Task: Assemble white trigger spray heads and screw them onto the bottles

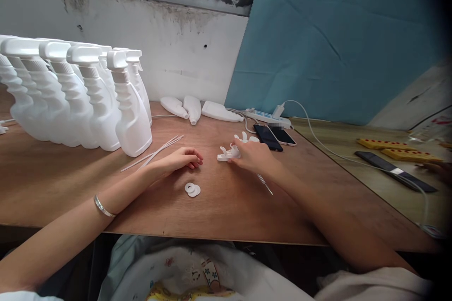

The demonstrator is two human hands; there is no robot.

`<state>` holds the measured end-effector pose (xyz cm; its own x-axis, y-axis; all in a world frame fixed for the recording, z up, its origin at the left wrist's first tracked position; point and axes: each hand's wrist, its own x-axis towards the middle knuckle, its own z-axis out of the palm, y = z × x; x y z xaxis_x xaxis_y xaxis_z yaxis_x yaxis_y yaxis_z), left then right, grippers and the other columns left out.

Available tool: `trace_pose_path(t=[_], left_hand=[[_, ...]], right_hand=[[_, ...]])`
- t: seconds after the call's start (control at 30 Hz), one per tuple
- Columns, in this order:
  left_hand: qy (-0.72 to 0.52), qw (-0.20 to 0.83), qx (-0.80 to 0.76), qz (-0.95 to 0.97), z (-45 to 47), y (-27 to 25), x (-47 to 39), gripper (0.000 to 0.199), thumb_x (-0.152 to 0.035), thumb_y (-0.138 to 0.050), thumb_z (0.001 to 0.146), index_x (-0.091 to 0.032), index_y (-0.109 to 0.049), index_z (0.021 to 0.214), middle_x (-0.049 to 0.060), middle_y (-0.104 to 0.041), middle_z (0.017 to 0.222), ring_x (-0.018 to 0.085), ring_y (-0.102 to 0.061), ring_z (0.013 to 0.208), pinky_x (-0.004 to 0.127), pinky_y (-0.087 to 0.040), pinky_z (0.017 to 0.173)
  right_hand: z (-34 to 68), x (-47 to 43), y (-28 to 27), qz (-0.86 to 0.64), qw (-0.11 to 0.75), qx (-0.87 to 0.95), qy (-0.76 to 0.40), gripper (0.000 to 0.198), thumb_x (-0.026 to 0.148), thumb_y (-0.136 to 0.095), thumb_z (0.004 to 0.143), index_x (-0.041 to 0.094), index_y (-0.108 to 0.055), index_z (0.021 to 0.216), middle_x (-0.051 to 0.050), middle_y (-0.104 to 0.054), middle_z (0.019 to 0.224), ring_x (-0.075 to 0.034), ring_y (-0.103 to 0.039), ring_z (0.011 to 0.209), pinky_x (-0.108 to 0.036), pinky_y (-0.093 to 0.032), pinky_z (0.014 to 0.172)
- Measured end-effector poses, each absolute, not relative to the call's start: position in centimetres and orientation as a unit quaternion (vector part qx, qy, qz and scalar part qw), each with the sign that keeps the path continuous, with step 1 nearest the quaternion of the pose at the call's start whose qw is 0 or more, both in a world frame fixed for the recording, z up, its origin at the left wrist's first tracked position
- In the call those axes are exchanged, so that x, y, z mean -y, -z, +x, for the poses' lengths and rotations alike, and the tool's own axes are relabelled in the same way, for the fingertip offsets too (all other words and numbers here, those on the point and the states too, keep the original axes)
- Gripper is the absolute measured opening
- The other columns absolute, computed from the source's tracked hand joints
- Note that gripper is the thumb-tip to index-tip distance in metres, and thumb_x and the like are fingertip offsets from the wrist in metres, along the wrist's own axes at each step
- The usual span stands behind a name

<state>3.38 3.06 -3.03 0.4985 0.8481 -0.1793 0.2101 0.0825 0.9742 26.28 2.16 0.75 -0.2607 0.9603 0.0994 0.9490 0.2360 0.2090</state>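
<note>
My right hand (254, 154) pinches a small white spray trigger (229, 153) low over the wooden table; the fingers cover part of it. More white trigger pieces (244, 137) lie just behind that hand. A thin white tube (265, 185) sticks out below the palm, its other end hidden. To the left, my left hand (185, 157) rests on the table, fingers loosely curled and apart, with nothing visible in it. Flat white ring washers (193, 191) lie overlapping in front of it. Several thin white tubes (155, 151) lie crossed behind the left wrist.
Rows of white spray bottles (132, 122) stand at the left. Three bottles without spray heads (192, 109) lie along the wall. Phones (270, 137) and a power strip (268, 117) with cables are at the back right. Yellow strips (409, 154) lie on the adjoining surface near another person's hand (438, 168).
</note>
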Motion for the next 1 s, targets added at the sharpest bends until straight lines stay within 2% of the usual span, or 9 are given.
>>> trace_pose_path(t=[0.23,0.4,0.47,0.57,0.63,0.73,0.8,0.9,1.0], left_hand=[[-0.263,0.596,-0.423,0.629,3.3,3.1,-3.1,0.019,-0.027,-0.057,0.069,-0.013,-0.058,0.082,0.004,-0.062,0.085,0.010,-0.055,0.071,0.024,-0.043,0.069],[-0.288,0.569,-0.431,0.639,3.5,3.0,-2.9,0.016,-0.025,-0.052,0.071,-0.014,-0.055,0.082,0.004,-0.061,0.082,0.010,-0.056,0.064,0.026,-0.045,0.063],[-0.310,0.479,-0.442,0.692,3.6,2.7,-2.7,0.012,-0.024,-0.050,0.073,-0.015,-0.054,0.080,0.003,-0.061,0.079,0.011,-0.055,0.063,0.025,-0.043,0.060],[-0.358,0.249,-0.443,0.784,3.3,1.9,-2.3,0.009,-0.020,-0.047,0.074,-0.017,-0.055,0.077,0.002,-0.060,0.077,0.014,-0.054,0.068,0.027,-0.042,0.062],[-0.384,0.071,-0.440,0.809,2.8,1.1,-2.3,0.009,-0.017,-0.047,0.074,-0.018,-0.056,0.077,0.004,-0.060,0.080,0.018,-0.054,0.079,0.032,-0.042,0.071],[-0.444,-0.136,-0.466,0.753,1.5,-0.3,-2.3,0.015,-0.015,-0.051,0.072,-0.019,-0.054,0.087,0.007,-0.057,0.095,0.024,-0.048,0.097,0.041,-0.036,0.085],[-0.506,-0.198,-0.496,0.678,0.7,-1.3,-2.3,0.027,-0.015,-0.054,0.070,-0.018,-0.050,0.096,0.009,-0.051,0.107,0.027,-0.044,0.105,0.044,-0.032,0.089],[-0.567,-0.233,-0.523,0.592,-0.4,-2.4,-2.4,0.045,-0.013,-0.059,0.065,-0.016,-0.042,0.107,0.013,-0.040,0.119,0.029,-0.035,0.115,0.047,-0.027,0.093],[-0.587,-0.254,-0.543,0.543,-1.2,-2.9,-2.8,0.064,-0.010,-0.062,0.057,-0.012,-0.035,0.114,0.016,-0.032,0.125,0.029,-0.029,0.120,0.046,-0.025,0.095]], right_hand=[[26.0,-2.3,0.0,0.658,0.009,-0.736,-0.162,0.047,0.043,-0.049,0.079,0.009,-0.045,0.112,-0.017,-0.064,0.082,-0.033,-0.061,0.082,-0.032,-0.039,0.059],[25.4,-1.8,0.1,0.645,-0.021,-0.741,-0.189,0.049,0.051,-0.044,0.082,0.009,-0.043,0.109,-0.013,-0.064,0.071,-0.030,-0.063,0.068,-0.029,-0.035,0.055],[24.9,-1.3,0.1,0.623,-0.028,-0.755,-0.201,0.045,0.050,-0.035,0.086,0.012,-0.043,0.109,-0.011,-0.064,0.069,-0.029,-0.062,0.066,-0.027,-0.032,0.054],[24.3,-0.6,0.3,0.579,-0.021,-0.793,-0.188,0.032,0.038,-0.029,0.090,0.017,-0.044,0.108,-0.008,-0.064,0.067,-0.026,-0.062,0.063,-0.025,-0.027,0.052],[23.9,-0.2,0.6,0.545,-0.016,-0.822,-0.161,0.026,0.031,-0.033,0.088,0.018,-0.044,0.107,-0.005,-0.064,0.067,-0.024,-0.061,0.061,-0.025,-0.024,0.050],[23.7,-0.1,1.1,0.509,-0.021,-0.851,-0.125,0.032,0.026,-0.035,0.085,0.017,-0.041,0.115,-0.004,-0.066,0.071,-0.023,-0.061,0.062,-0.026,-0.022,0.049],[23.7,-0.2,1.5,0.495,-0.029,-0.861,-0.114,0.034,0.028,-0.034,0.087,0.016,-0.039,0.119,-0.006,-0.066,0.078,-0.023,-0.062,0.065,-0.026,-0.024,0.049],[23.9,-0.6,1.9,0.488,-0.057,-0.863,-0.119,0.034,0.034,-0.036,0.088,0.017,-0.043,0.116,-0.006,-0.066,0.084,-0.023,-0.061,0.071,-0.027,-0.028,0.052],[24.6,-1.6,1.7,0.506,-0.125,-0.839,-0.154,0.030,0.034,-0.038,0.088,0.016,-0.048,0.109,-0.007,-0.064,0.090,-0.022,-0.059,0.080,-0.027,-0.032,0.058]])
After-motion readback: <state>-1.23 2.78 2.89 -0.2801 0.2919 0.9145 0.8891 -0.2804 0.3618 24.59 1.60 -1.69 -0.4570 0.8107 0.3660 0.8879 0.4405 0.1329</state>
